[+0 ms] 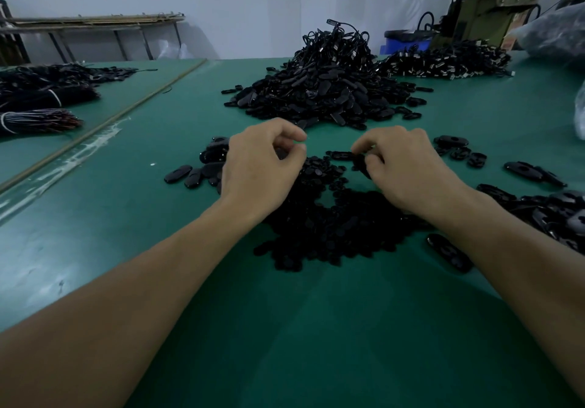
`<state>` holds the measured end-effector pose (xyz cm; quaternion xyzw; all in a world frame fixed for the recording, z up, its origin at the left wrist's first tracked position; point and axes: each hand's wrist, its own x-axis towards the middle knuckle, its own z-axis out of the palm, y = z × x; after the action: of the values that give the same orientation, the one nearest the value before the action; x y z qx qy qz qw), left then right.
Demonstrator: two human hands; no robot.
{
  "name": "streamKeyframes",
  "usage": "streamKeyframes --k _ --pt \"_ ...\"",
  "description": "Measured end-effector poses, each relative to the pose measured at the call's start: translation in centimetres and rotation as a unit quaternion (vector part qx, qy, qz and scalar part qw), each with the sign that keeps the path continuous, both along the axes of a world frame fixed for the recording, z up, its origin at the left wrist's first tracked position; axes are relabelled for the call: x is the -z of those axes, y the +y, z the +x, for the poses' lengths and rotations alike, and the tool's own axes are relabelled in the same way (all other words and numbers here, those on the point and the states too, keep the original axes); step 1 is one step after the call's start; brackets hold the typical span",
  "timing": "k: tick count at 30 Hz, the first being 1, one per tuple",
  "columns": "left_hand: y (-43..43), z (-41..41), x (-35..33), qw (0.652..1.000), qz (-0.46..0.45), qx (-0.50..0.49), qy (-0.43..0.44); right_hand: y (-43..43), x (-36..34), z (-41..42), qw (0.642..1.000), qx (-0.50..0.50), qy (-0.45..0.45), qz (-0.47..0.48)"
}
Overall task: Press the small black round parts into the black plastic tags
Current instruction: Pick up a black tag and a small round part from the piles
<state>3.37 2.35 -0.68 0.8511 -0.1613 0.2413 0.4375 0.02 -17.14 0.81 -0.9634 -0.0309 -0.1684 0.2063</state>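
Black plastic tags fill the far middle of the green desk (152,224) in one big heap of tags (323,91). The small round parts (332,227) form a lower pile nearer me, between my forearms. My right hand (402,164) pinches one tag (361,164) just above that pile. My left hand (262,164) has its fingers curled, thumb meeting forefinger; whether a part sits in that pinch I cannot tell. To do this well, I should turn the tag's hole up, seat the part squarely, then press with my thumb straight down, not aslant.
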Motion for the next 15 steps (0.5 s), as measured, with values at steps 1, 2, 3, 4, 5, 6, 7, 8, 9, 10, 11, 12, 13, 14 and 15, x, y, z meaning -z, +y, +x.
streamKeyframes --k 1,2,3,4,5,6,7,8,9,10,11,12,13,14,15 --pt "-0.2 -0.1 0.1 1.000 -0.001 0.021 -0.006 0.2 0.0 -0.1 0.999 -0.030 -0.011 0.036" --pt "-0.4 -0.2 0.2 0.999 -0.001 0.043 -0.009 0.4 0.0 -0.1 0.996 -0.060 -0.021 0.070" --pt "-0.5 -0.3 0.2 0.998 0.001 0.066 -0.007 0.7 -0.1 -0.2 0.991 -0.085 -0.025 0.103" --pt "-0.6 -0.4 0.3 0.996 0.003 0.087 -0.002 0.9 -0.1 -0.3 0.985 -0.105 -0.024 0.137" --pt "-0.7 -0.4 0.4 0.995 0.005 0.104 0.005 1.0 -0.2 -0.3 0.978 -0.121 -0.022 0.169" --pt "-0.7 -0.4 0.3 0.993 0.004 0.118 0.012 1.1 -0.2 -0.4 0.972 -0.133 -0.020 0.195" --pt "-0.7 -0.3 0.3 0.992 -0.001 0.128 0.019 1.2 -0.2 -0.4 0.966 -0.141 -0.021 0.214" --pt "-0.7 -0.3 0.3 0.990 -0.014 0.137 0.029 1.2 -0.2 -0.4 0.963 -0.144 -0.022 0.229" --pt "-0.7 -0.2 0.2 0.988 -0.034 0.143 0.043 1.2 -0.2 -0.4 0.959 -0.143 -0.023 0.242" --pt "-0.7 -0.1 0.2 0.985 -0.061 0.148 0.060 1.1 -0.1 -0.3 0.957 -0.137 -0.023 0.254" --pt "-0.7 0.0 0.1 0.982 -0.089 0.151 0.075 1.0 -0.1 -0.2 0.956 -0.130 -0.021 0.263" --pt "-0.7 0.0 0.1 0.978 -0.113 0.151 0.087 0.8 0.0 -0.2 0.956 -0.122 -0.016 0.266" --pt "-0.6 0.0 0.1 0.975 -0.133 0.153 0.097 0.7 0.1 -0.1 0.958 -0.115 -0.009 0.262" --pt "-0.6 0.0 0.1 0.971 -0.150 0.155 0.104 0.6 0.2 -0.1 0.962 -0.108 -0.001 0.252" --pt "-0.7 0.0 0.1 0.968 -0.163 0.159 0.110 0.6 0.2 -0.1 0.963 -0.106 0.008 0.246"
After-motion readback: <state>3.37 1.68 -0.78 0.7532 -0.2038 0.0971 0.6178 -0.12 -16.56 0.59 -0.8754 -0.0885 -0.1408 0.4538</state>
